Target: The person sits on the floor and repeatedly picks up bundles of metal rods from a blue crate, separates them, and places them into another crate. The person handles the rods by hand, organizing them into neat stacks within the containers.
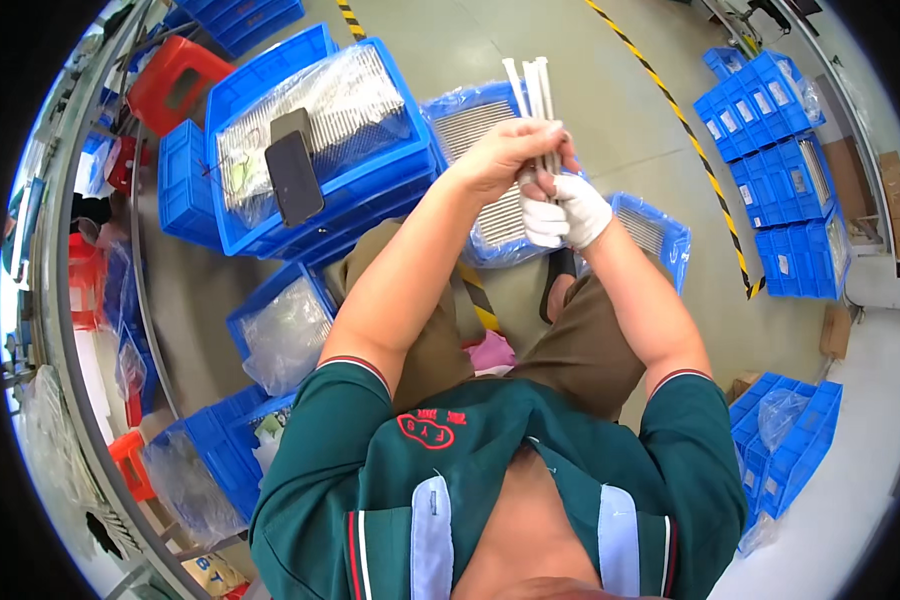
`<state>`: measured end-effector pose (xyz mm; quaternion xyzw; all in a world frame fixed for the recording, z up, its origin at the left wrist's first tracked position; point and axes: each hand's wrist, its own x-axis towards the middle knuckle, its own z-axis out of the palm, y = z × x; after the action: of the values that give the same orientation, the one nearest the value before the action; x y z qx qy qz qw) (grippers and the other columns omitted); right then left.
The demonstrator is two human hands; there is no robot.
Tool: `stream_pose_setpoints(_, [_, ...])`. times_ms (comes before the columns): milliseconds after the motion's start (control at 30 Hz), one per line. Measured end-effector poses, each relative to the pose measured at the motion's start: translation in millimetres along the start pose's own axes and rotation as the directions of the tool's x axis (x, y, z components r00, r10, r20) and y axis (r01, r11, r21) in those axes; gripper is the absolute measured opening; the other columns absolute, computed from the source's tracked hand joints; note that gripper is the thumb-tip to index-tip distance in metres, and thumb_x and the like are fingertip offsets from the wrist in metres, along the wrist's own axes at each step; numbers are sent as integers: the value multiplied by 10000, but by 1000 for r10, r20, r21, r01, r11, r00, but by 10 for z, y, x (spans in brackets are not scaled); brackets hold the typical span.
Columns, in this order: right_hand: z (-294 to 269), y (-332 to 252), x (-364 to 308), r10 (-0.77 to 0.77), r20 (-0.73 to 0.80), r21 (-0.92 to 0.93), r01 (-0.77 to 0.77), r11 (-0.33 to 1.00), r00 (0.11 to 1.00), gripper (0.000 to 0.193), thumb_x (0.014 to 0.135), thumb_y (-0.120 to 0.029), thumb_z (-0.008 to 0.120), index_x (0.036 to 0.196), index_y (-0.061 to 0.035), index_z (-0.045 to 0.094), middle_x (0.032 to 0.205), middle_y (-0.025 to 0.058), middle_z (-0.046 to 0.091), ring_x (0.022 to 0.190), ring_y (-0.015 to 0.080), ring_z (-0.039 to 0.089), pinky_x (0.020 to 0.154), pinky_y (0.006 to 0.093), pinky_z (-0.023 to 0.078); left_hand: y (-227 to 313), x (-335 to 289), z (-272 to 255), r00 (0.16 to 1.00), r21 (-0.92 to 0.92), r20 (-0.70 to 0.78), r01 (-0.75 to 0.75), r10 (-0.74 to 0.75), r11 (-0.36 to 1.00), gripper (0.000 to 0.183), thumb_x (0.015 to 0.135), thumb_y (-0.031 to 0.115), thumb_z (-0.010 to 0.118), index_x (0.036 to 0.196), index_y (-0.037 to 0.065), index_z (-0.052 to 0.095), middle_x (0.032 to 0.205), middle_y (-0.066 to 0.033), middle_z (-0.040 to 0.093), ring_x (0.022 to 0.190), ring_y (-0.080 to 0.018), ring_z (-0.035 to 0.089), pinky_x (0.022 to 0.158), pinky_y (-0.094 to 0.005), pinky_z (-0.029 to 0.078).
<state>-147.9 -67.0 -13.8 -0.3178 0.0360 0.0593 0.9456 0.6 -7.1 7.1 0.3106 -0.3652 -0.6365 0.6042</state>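
Observation:
A small bundle of slim, pale metal rods (538, 92) with wider white ends stands up from between my hands. My bare left hand (510, 158) pinches the rods around their middle. Just below it, my right hand (567, 212), in a white glove with some fingertips bare, is closed around the lower part of the bundle. The rods' lower ends are hidden by the fingers. Beneath my hands sits a blue crate (432, 108) lined with clear film, holding rows of similar rods. Another film-lined blue crate (682, 245) of rods is to the right, partly behind my right forearm.
On the left, stacked blue crates (410, 85) hold many rods under clear plastic, with a black phone (294, 178) on top. A red stool (177, 80) is behind them. More blue crates (792, 190) are stacked at right. Yellow-black tape (670, 105) crosses the floor.

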Motion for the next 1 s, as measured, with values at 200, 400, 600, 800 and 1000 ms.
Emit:
stream_pose_setpoints(200, [-252, -347, -128, -50, -336, -226, -29, 974, 941, 293, 885, -338, 596, 727, -157, 430, 543, -66, 352, 404, 55, 301, 372, 212, 205, 248, -142, 2, 915, 418, -298, -130, 271, 899, 298, 899, 317, 591, 963, 31, 651, 951, -34, 643, 956, -131, 558, 907, -295, 398])
stream_pose_setpoints(400, [-936, -694, -44, -485, -562, -677, -710, -195, 669, 407, 797, -439, 607, 924, -52, 626, 789, 131, 635, 786, 295, 613, 721, 388, 477, 468, -429, -248, 878, 316, -386, -162, 283, 935, 286, 922, 310, 557, 939, 36, 637, 929, -53, 649, 832, -127, 603, 781, -290, 463])
stream_pose_setpoints(600, [-1605, -419, 68, -341, -666, -486, -733, -477, 663, 385, 806, -426, 595, 997, -92, 609, 978, 150, 654, 919, 342, 618, 815, 434, 482, 554, -599, -331, 818, 251, -500, -178, 285, 952, 282, 945, 297, 519, 939, 36, 624, 892, -55, 636, 776, -133, 595, 738, -286, 470])
stream_pose_setpoints(800, [-2047, -451, 517, -332, -599, -535, -673, -511, 729, 378, 797, -424, 625, 972, -89, 602, 935, 145, 662, 889, 348, 627, 778, 437, 491, 585, -665, -243, 829, 170, -507, -174, 238, 970, 245, 930, 252, 539, 904, 16, 599, 885, -61, 614, 751, -124, 578, 721, -267, 465])
stream_pose_setpoints(1000, [-2565, -488, 1073, -268, -462, -658, -529, -536, 846, 384, 772, -451, 636, 920, -98, 607, 904, 156, 660, 856, 346, 632, 754, 444, 491, 629, -736, -313, 834, 199, -479, -199, 273, 960, 247, 941, 225, 508, 893, -6, 581, 877, -107, 596, 742, -161, 560, 721, -294, 447])
